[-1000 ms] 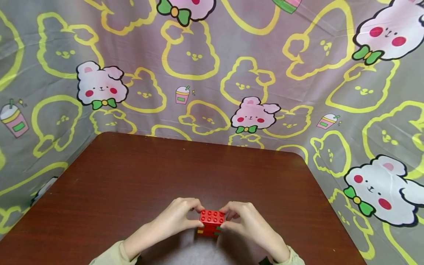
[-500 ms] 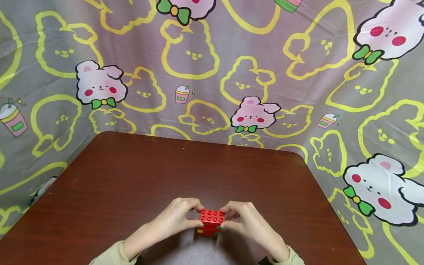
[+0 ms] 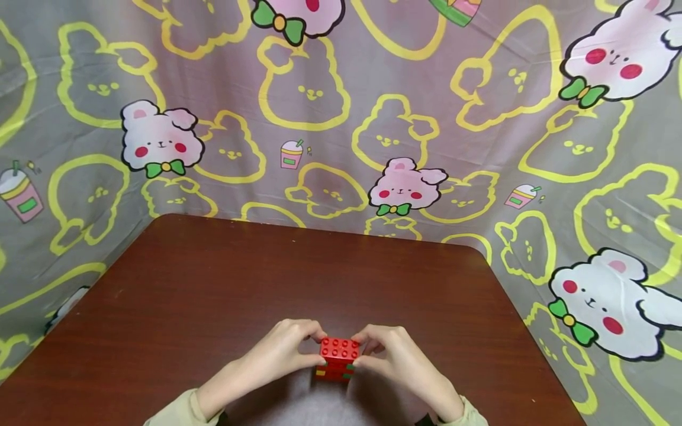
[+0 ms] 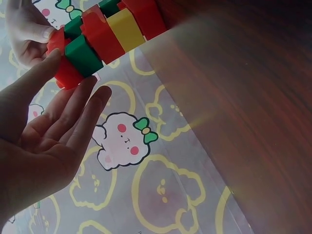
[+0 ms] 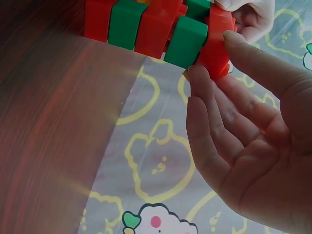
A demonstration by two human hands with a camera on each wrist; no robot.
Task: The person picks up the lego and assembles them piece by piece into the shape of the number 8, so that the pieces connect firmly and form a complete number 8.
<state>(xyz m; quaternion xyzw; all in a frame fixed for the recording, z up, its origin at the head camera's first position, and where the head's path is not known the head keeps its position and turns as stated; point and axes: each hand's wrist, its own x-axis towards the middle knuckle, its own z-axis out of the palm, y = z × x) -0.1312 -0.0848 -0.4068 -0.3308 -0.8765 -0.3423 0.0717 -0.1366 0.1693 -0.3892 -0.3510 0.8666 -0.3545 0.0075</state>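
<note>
A stack of toy building bricks stands upright on the brown table [image 3: 213, 290], close to its near side. The stack's top piece is a red brick [image 3: 339, 348] with round studs. My left hand [image 3: 282, 349] pinches this brick's left end between thumb and fingertips, and my right hand [image 3: 391, 352] pinches the right end likewise. Below it, in the left wrist view, come a green brick [image 4: 84, 56], a red one [image 4: 103, 41], a yellow brick [image 4: 126, 30] and a red bottom brick [image 4: 146, 18]. The right wrist view shows green bricks [image 5: 184, 41] on its side, between red layers.
A grey curtain [image 3: 319, 89] printed with cartoon bears and drink cups hangs along the table's far edge and both sides. Small light specks dot the tabletop.
The head view has shifted very slightly. Both hands keep their grip on the top red brick, and the stack stays in place.
</note>
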